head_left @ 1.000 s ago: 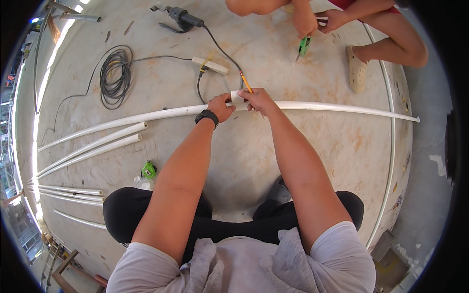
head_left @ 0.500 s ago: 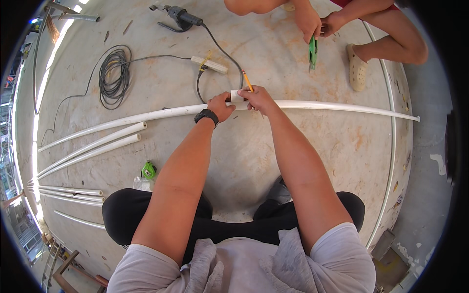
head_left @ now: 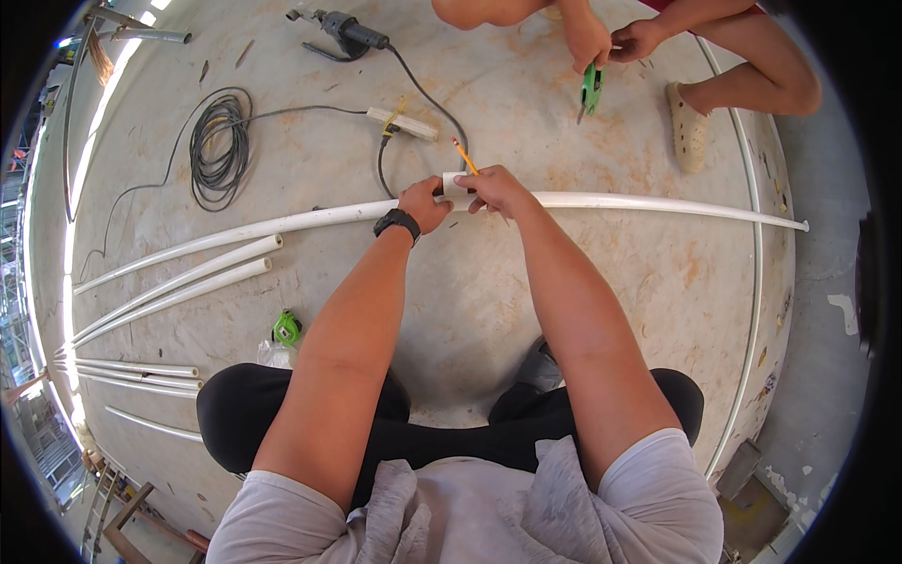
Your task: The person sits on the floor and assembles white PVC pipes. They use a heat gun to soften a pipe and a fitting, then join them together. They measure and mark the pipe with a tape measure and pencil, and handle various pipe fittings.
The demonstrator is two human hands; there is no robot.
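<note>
A long white plastic pipe lies across the floor in front of me. My left hand, below a black wristwatch, is closed around the pipe, its fingertips at a short white sleeve-like piece. That piece sits against the pipe between my hands; whether it encircles the pipe is hard to see. My right hand pinches a yellow pencil, its eraser end up and leaning left. The right thumb and fingers also touch the short white piece. The pencil's point is mostly hidden under the hand.
Another person's hand holds a green-handled tool. Beyond the pipe are an angle grinder, an extension socket and a coiled cable. At left lie several white pipes and a green tape measure.
The pencil's eraser end has tipped further left in my right hand. My left hand stays put. The other person's green-handled tool has swung up and left.
</note>
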